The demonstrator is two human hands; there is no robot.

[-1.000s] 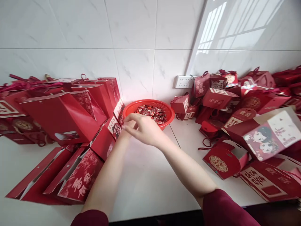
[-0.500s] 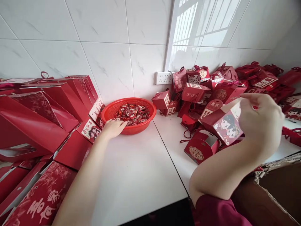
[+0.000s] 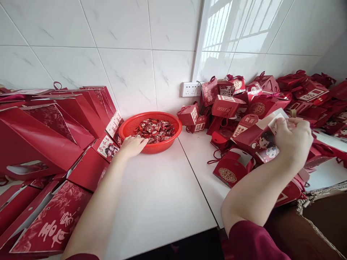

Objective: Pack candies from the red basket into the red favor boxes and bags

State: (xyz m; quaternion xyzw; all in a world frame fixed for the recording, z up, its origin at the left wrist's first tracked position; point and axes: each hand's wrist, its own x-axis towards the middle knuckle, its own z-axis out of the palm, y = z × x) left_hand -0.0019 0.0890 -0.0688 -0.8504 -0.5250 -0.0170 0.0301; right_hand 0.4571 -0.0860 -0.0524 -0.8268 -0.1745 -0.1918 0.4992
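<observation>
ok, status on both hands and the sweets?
Left hand at near rim of red basket, grip unclear. Right hand on the cartoon-print box. Wrapped sweets in basket. Red boxes crowd the right side.

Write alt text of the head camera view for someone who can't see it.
A person's left hand rests at the rim of a red basket of wrapped sweets, while the right hand is at an open red box with cartoon figures. Red gift bags stand left; more red boxes are heaped right.
</observation>
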